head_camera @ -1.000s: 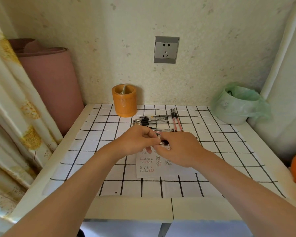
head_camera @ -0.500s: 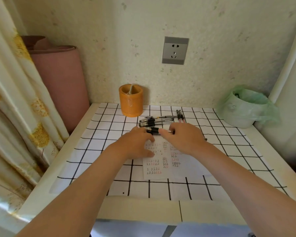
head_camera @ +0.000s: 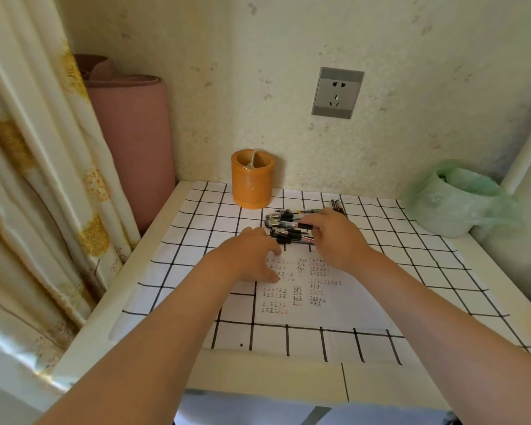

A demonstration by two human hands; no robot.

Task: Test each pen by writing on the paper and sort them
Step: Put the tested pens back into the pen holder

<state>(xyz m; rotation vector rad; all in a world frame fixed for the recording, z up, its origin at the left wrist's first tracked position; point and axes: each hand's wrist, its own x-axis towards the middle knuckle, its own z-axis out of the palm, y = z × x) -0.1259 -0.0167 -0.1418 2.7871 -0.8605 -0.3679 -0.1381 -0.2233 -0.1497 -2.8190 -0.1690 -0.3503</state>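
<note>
Both at the paper's [head_camera: 319, 302] far edge: right hand [head_camera: 334, 237] pinches a pen [head_camera: 292, 224], left hand [head_camera: 252, 256] spread.

Pile of pens [head_camera: 288, 228], mostly black-capped with clear barrels, lying flat and roughly horizontal just above frame center. Two more pens [head_camera: 337, 207] lie lengthwise at the pile's upper right. White paper [head_camera: 334, 305] flat below the pile, covered in small black and red marks.
</note>
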